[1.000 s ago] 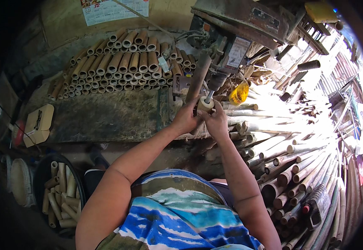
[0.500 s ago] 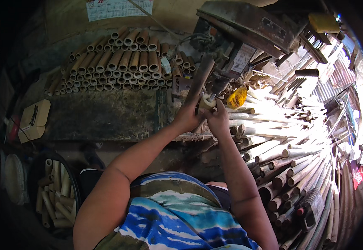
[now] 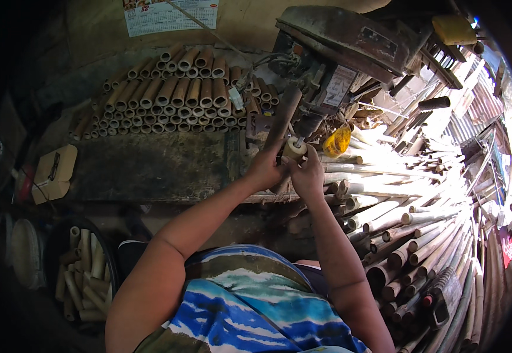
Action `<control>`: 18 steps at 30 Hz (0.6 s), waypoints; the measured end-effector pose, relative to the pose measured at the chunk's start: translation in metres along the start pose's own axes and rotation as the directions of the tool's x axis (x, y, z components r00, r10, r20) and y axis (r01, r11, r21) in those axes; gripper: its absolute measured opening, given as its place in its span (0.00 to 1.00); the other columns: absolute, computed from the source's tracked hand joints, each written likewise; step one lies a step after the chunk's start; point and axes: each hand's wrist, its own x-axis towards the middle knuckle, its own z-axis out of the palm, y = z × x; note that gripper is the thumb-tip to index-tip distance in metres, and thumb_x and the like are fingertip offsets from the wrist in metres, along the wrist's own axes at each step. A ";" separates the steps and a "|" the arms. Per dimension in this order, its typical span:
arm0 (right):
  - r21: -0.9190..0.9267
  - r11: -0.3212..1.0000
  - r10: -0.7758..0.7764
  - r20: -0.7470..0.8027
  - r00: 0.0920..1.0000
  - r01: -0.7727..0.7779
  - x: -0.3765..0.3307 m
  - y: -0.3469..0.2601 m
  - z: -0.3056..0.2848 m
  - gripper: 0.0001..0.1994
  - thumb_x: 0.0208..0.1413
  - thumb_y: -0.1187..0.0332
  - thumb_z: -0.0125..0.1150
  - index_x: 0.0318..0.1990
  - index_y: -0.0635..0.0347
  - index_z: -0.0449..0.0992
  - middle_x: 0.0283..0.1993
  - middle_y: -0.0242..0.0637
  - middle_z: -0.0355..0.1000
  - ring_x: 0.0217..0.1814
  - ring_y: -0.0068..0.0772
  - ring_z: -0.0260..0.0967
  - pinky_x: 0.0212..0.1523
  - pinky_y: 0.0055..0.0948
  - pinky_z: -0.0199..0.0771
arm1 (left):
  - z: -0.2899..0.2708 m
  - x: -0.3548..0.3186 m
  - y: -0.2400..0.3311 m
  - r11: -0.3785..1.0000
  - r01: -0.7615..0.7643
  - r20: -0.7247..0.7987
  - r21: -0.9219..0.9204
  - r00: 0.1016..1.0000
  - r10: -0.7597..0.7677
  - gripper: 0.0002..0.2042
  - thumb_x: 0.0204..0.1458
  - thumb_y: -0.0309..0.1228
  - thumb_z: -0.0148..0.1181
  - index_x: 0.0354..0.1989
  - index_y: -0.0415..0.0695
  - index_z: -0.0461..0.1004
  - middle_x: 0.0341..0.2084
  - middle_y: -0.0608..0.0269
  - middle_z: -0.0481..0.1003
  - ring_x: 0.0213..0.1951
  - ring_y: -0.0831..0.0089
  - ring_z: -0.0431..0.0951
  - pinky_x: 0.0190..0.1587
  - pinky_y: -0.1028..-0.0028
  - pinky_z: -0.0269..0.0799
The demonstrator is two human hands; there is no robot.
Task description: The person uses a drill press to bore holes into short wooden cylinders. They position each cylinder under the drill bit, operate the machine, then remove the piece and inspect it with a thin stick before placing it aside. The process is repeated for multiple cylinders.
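Both of my hands are closed round a short pale bamboo tube (image 3: 293, 153) below the chuck (image 3: 309, 125) of a drill press (image 3: 344, 41). A thin shiny bit (image 3: 299, 142) meets the tube's open upper end; how deep it sits I cannot tell. My left hand (image 3: 265, 169) grips the tube from the left, beside a dark round bar (image 3: 283, 117) that slants up past it. My right hand (image 3: 308, 175) pinches the tube from the right, thumb and fingertips near its rim. The tube's lower part is hidden by my hands.
Cut bamboo tubes (image 3: 168, 94) are stacked at the back of the workbench (image 3: 150, 167). An open cardboard box (image 3: 56, 173) lies at the left. A black bucket (image 3: 113, 259) holds short tubes. Long bamboo poles (image 3: 421, 235) and a yellow object (image 3: 336, 141) are at the right.
The view has shifted slightly, so the bench and stack appear lower. A bit more of the tube's side shows between my fingers; both hands keep their hold on it.
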 end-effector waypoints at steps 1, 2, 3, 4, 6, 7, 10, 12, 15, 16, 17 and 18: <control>-0.020 1.000 -0.022 -0.017 1.000 0.022 0.000 0.000 0.001 0.27 0.49 0.59 0.73 0.55 0.59 0.71 0.35 0.47 0.77 0.38 0.50 0.77 0.39 0.44 0.73 | -0.001 0.001 -0.002 1.000 0.006 0.005 0.002 1.000 -0.006 0.31 0.55 0.22 0.62 0.68 0.41 0.61 0.56 0.50 0.75 0.58 0.66 0.75 0.56 0.68 0.72; -0.009 1.000 0.002 -0.008 1.000 -0.002 0.001 0.000 0.003 0.28 0.49 0.59 0.73 0.55 0.58 0.71 0.35 0.48 0.77 0.38 0.50 0.76 0.39 0.45 0.73 | -0.003 0.001 -0.003 1.000 0.014 0.011 0.005 1.000 -0.014 0.31 0.54 0.22 0.62 0.68 0.41 0.61 0.56 0.50 0.75 0.57 0.66 0.75 0.57 0.68 0.71; 0.001 1.000 -0.010 -0.018 1.000 0.010 0.002 0.000 0.005 0.28 0.49 0.58 0.73 0.56 0.58 0.71 0.36 0.48 0.77 0.38 0.51 0.76 0.39 0.45 0.73 | -0.003 0.002 -0.004 0.999 0.027 0.012 0.017 1.000 -0.027 0.31 0.54 0.22 0.63 0.68 0.41 0.61 0.56 0.50 0.75 0.57 0.66 0.75 0.57 0.68 0.71; 0.013 1.000 -0.019 -0.032 0.999 0.020 0.002 0.000 0.006 0.28 0.49 0.58 0.73 0.56 0.58 0.71 0.36 0.48 0.77 0.38 0.52 0.76 0.39 0.45 0.73 | -0.004 0.003 -0.004 0.999 0.040 0.016 0.030 0.999 -0.041 0.31 0.55 0.23 0.63 0.68 0.41 0.61 0.56 0.50 0.75 0.57 0.66 0.75 0.57 0.68 0.71; -0.006 1.000 0.010 0.026 1.000 -0.010 0.006 0.001 0.005 0.33 0.48 0.64 0.73 0.61 0.62 0.68 0.45 0.51 0.77 0.48 0.53 0.76 0.48 0.42 0.74 | -0.003 0.004 -0.002 0.996 0.065 0.031 0.065 0.997 -0.067 0.31 0.55 0.24 0.63 0.68 0.42 0.62 0.56 0.50 0.75 0.57 0.66 0.75 0.58 0.68 0.70; -0.014 1.000 0.024 0.053 0.998 -0.023 0.007 0.000 0.002 0.35 0.48 0.67 0.73 0.64 0.64 0.66 0.50 0.52 0.77 0.53 0.53 0.76 0.53 0.41 0.75 | -0.003 0.005 -0.001 0.994 0.074 0.038 0.086 0.996 -0.077 0.30 0.55 0.24 0.63 0.68 0.42 0.62 0.56 0.50 0.75 0.57 0.66 0.75 0.59 0.68 0.70; 0.077 0.977 0.182 0.189 0.965 -0.200 0.009 -0.004 -0.012 0.36 0.47 0.68 0.73 0.64 0.65 0.65 0.52 0.53 0.76 0.54 0.52 0.76 0.53 0.41 0.74 | 0.000 0.007 0.003 0.994 0.036 0.065 0.102 0.997 -0.043 0.31 0.55 0.25 0.64 0.68 0.42 0.62 0.56 0.51 0.75 0.57 0.67 0.76 0.59 0.68 0.70; 0.086 0.975 0.190 0.155 0.969 -0.205 0.006 -0.011 -0.014 0.36 0.47 0.68 0.73 0.64 0.66 0.65 0.54 0.53 0.75 0.56 0.51 0.75 0.54 0.41 0.74 | 0.000 0.009 0.005 0.994 0.001 0.073 0.110 0.997 -0.009 0.30 0.55 0.25 0.63 0.68 0.42 0.61 0.56 0.51 0.75 0.57 0.67 0.76 0.59 0.69 0.69; 0.107 0.982 0.148 0.083 0.985 -0.157 0.002 -0.018 -0.011 0.36 0.47 0.68 0.74 0.63 0.67 0.65 0.54 0.54 0.74 0.56 0.52 0.73 0.55 0.42 0.73 | -0.001 0.009 0.004 0.997 -0.004 0.075 0.074 0.997 -0.001 0.30 0.56 0.25 0.63 0.68 0.43 0.61 0.58 0.52 0.74 0.58 0.67 0.74 0.60 0.69 0.68; 0.114 0.985 0.125 0.053 0.991 -0.131 0.001 -0.019 -0.008 0.35 0.47 0.67 0.74 0.63 0.68 0.65 0.54 0.55 0.73 0.56 0.53 0.73 0.55 0.42 0.73 | -0.003 0.009 0.004 1.000 0.004 0.076 0.026 0.997 -0.006 0.30 0.56 0.24 0.62 0.68 0.43 0.62 0.58 0.52 0.73 0.59 0.67 0.74 0.61 0.69 0.68; 0.102 0.989 0.103 0.036 0.994 -0.106 0.001 -0.018 -0.005 0.35 0.47 0.67 0.73 0.63 0.68 0.65 0.53 0.55 0.73 0.55 0.54 0.73 0.55 0.43 0.73 | -0.005 0.009 0.002 0.998 0.060 0.088 -0.008 0.994 -0.060 0.29 0.56 0.24 0.62 0.68 0.43 0.62 0.59 0.53 0.73 0.59 0.67 0.73 0.61 0.69 0.68; 0.090 0.993 0.080 0.017 0.997 -0.082 0.003 -0.017 -0.002 0.35 0.47 0.67 0.73 0.62 0.68 0.65 0.52 0.54 0.74 0.55 0.54 0.73 0.54 0.44 0.72 | -0.006 0.009 0.001 1.000 0.025 0.074 -0.011 0.997 -0.024 0.29 0.57 0.24 0.61 0.68 0.44 0.62 0.59 0.53 0.73 0.59 0.67 0.73 0.61 0.69 0.67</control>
